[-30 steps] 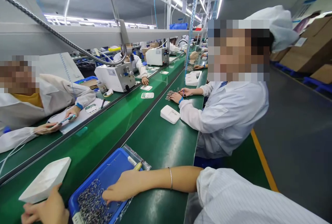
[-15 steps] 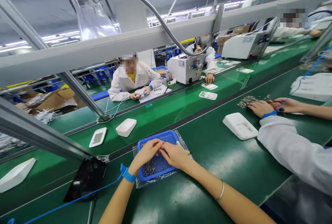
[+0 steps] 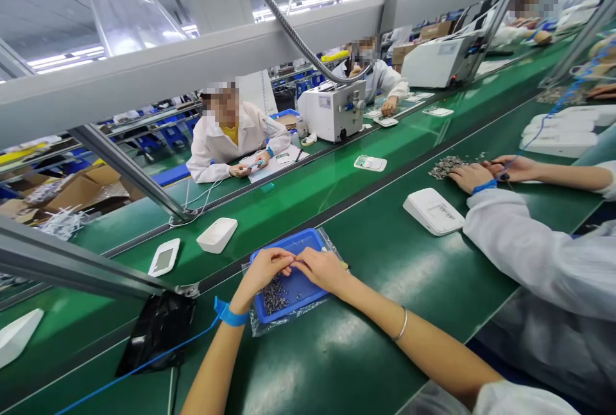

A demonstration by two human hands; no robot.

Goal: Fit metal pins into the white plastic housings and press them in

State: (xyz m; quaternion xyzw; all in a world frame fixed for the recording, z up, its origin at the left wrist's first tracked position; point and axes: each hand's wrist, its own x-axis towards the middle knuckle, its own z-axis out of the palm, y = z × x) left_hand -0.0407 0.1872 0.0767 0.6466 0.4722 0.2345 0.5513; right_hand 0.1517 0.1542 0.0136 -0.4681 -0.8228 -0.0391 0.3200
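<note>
Both hands meet over a shallow blue tray (image 3: 308, 243) that lies on a clear plastic bag (image 3: 269, 326) on the green surface (image 3: 385, 261). The left hand (image 3: 262, 272) is curled, its fingertips drawn together and touching those of the right hand (image 3: 323, 269) above the middle of the tray; whether anything is pinched between them is too small to tell. The left wrist wears a blue strap (image 3: 230, 314) with a blue cord (image 3: 144, 364) running off to the lower left, and the right wrist has a thin bangle (image 3: 402, 325).

In the tray, a heap of small dark metal parts (image 3: 274, 296) sits in the corner nearest the left hand, with a few loose pieces scattered across the rest of the blue floor, which is otherwise bare.

Just left of the tray a black bag (image 3: 156, 331) lies on the surface. On the belt beyond the tray stand a white casing (image 3: 217, 235) and a flat white panel (image 3: 164, 257), well apart from the hands. To the right, a co-worker in a white coat rests a hand (image 3: 469, 176) beside a loose pile of small parts (image 3: 445, 166) on the bare surface, with a white box (image 3: 433, 211) close by. Across the belt, another person in white sits near a white machine (image 3: 333, 111).
</note>
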